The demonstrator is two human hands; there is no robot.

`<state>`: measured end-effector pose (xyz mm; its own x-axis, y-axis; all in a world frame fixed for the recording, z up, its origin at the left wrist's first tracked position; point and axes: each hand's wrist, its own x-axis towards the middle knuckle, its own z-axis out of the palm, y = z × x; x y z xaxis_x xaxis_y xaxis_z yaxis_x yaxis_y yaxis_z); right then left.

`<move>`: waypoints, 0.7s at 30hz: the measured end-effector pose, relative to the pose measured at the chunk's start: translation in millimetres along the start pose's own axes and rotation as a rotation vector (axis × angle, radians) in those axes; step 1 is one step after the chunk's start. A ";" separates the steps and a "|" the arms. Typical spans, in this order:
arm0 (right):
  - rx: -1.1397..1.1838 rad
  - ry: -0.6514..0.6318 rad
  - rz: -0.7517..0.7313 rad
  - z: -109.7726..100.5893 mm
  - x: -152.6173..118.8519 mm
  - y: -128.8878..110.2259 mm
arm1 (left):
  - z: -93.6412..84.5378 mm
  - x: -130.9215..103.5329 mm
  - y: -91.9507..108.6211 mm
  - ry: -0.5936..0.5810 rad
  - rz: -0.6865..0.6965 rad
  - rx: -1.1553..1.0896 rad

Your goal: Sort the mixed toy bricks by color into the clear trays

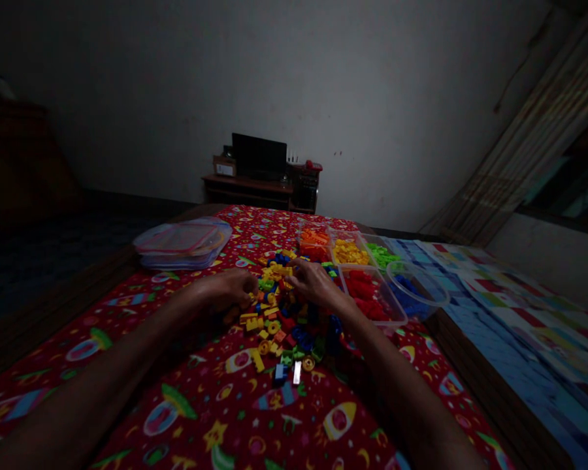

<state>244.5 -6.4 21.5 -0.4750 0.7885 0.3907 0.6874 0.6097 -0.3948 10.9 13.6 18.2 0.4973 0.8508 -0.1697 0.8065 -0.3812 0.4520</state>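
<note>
A loose heap of small plastic building blocks (273, 326) in yellow, blue, red, green and orange lies on a red patterned cloth (215, 411). My left hand (232, 287) is at the heap's left side, its fingers curled down with the tips together near a yellow block; whatever they pinch is too small to make out. Over the right part of the heap reaches my right hand (312, 281), thumb and fingers bent toward the yellow blocks. Its fingertips are dim, and I cannot see whether a block is between them.
Right of the heap stand clear containers of sorted pieces: orange (315, 243), yellow (350, 252), green (382, 254), red (365, 294) and blue (411, 294). Stacked clear lids (183, 243) lie at the left. Beyond are a desk (247, 186) and a monitor (259, 155).
</note>
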 end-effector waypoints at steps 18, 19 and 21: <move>0.144 -0.075 0.034 -5.8 2.5 -17.0 | 19.7 4.9 52.6 0.435 0.019 -0.917; 0.106 -0.070 0.036 -7.3 2.1 -15.1 | 19.4 6.0 50.9 0.445 0.022 -0.939; 0.027 -0.034 0.053 -12.0 2.1 -6.3 | 17.3 9.5 44.4 0.494 0.032 -0.930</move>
<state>245.8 -9.6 34.8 -0.4567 0.8219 0.3404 0.6973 0.5683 -0.4367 56.9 -1.5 21.5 0.1594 0.9779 0.1357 0.1277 -0.1567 0.9794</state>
